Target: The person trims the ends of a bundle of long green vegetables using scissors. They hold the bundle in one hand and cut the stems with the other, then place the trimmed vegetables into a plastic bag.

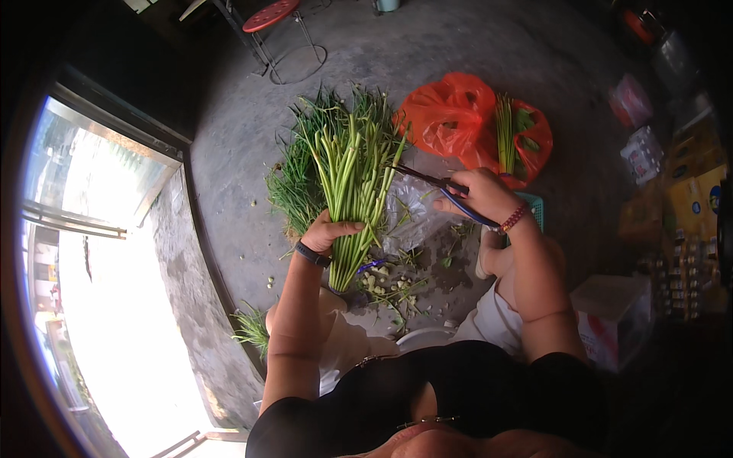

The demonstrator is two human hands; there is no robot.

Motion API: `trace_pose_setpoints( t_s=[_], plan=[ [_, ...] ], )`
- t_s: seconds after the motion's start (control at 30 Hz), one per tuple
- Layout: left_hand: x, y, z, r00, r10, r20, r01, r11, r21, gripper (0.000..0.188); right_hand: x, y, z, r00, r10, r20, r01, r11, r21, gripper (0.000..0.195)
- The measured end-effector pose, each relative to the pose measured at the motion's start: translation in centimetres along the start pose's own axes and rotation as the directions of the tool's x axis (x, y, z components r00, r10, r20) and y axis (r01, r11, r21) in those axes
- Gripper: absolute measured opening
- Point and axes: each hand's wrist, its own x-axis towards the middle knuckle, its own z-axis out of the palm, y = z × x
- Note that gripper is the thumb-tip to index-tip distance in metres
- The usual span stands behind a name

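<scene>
My left hand [332, 230] is closed around a thick bundle of long green stalks [350, 194], perhaps garlic scapes, bound near the lower end. My right hand [480, 194] holds scissors [452, 194] with dark blue handles, their blades reaching to the right side of the bundle; whether they touch a stalk I cannot tell. Behind the bundle lies a heap of thin green leafy stalks [295, 189] on the floor. A clear plastic bag [404, 209] lies between my hands, and cut stem bits and pale bulb-like pieces [381, 286] are scattered below it.
Red plastic bags [449, 117] lie ahead, with another green bundle [504, 134] at the right one. A teal basket [535, 209] stands by my right foot. Farther off is a red stool [270, 15]. A white box [613, 320] and cartons are at right; a doorway opens at left.
</scene>
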Motion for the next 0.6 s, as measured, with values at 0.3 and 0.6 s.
trace_pose_setpoints(
  t_s=[0.3,0.6],
  plan=[
    [0.0,0.1,-0.2,0.999,-0.004,0.036,0.005,0.999,-0.033,0.053,0.2,-0.5,1.1,0.999,0.008,-0.052,-0.004,0.998,0.065,0.055],
    [-0.3,0.8,0.1,0.999,0.017,0.029,-0.015,0.996,-0.083,0.050,0.0,-0.5,1.4,0.993,0.117,0.020,-0.118,0.982,0.144,0.051]
  ],
)
